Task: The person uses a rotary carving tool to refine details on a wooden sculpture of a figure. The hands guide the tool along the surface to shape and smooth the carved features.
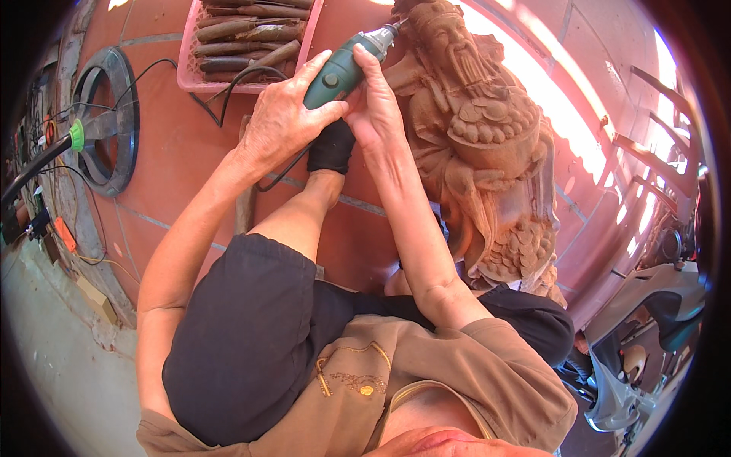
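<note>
Two bare hands are holding one green rotary tool (332,81). The left hand (282,118) is closed around its body from the left side, with the thumb laid across the rear end. The right hand (375,114) grips it from the other side, fingers along the front part. The tip is at the side of the head of one carved brown statue (476,133); I cannot tell if it touches. This statue lies face up on the red tiled floor (156,171), just right of the hands, and shows one bearded figure with one bowl of rounded pieces.

Beyond the left hand stands one pink plastic basket (185,53). In it I count at least seven wooden-handled tools (247,47); they overlap, so the exact number is not clear. Farther left there is one round black stand base (130,145) with one green collar (77,135). On the shirt (449,354) is one small stitched decoration (358,379), too small for reading. Lettering on the tool cannot be made out.
</note>
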The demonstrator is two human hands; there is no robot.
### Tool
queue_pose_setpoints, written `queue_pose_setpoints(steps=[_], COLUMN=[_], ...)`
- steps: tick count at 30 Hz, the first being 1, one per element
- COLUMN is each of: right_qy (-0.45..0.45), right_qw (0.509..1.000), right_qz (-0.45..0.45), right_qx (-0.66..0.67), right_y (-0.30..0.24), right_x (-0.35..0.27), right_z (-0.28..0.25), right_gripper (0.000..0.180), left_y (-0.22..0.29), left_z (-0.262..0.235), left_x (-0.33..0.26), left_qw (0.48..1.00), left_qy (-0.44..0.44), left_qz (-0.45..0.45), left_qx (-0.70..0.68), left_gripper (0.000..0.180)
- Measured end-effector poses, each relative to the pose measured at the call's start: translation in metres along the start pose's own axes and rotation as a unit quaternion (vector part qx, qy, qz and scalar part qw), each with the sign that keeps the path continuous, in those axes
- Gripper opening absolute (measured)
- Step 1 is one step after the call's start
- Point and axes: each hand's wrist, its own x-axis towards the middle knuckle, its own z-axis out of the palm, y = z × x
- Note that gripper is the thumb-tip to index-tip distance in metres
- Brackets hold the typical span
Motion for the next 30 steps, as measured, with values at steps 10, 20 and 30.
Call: queue_pose_setpoints(steps=[10, 20, 30], right_qy=[0.028, 0.042, 0.053], right_qw=[0.999, 0.999, 0.998], right_qz=[0.008, 0.017, 0.022], right_qx=[-0.012, -0.029, -0.040], right_y=[-0.001, -0.003, -0.005], right_x=[-0.010, -0.011, -0.015], right_z=[-0.006, -0.017, -0.017], right_gripper=[0.041, 0.042, 0.040], left_y=[0.004, -0.003, -0.001], left_z=[0.007, 0.020, 0.024], left_x=[-0.009, -0.015, -0.018], left_qw=[1.000, 0.999, 0.999], left_qy=[-0.004, 0.018, 0.030], left_qz=[-0.019, -0.004, -0.003], left_qx=[-0.007, -0.035, -0.021], left_gripper=[0.076, 0.075, 0.075])
